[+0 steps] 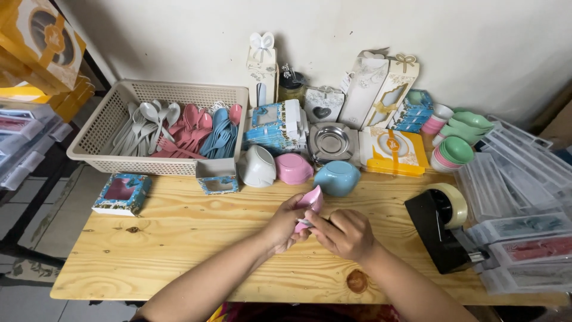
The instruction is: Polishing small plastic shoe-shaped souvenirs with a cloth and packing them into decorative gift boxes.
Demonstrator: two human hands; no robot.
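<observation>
Pine table [179, 238] carried both hands – left hand [285, 222] and right hand [347, 234] closed on a pink plastic piece [311, 203] between them; likely light, stiff, slippery – best gripped at edges.

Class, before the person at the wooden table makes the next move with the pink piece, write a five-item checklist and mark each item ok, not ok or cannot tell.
1. Pink piece gripped by both hands: ok; left hand and right hand both hold it.
2. Bare table in front of the hands: ok.
3. Tape dispenser close to the right hand: ok.
4. Blue bowl, pink bowl and white bowl just beyond the hands: ok.
5. What the fingertips pinch under the pink piece: cannot tell, hidden.
</observation>
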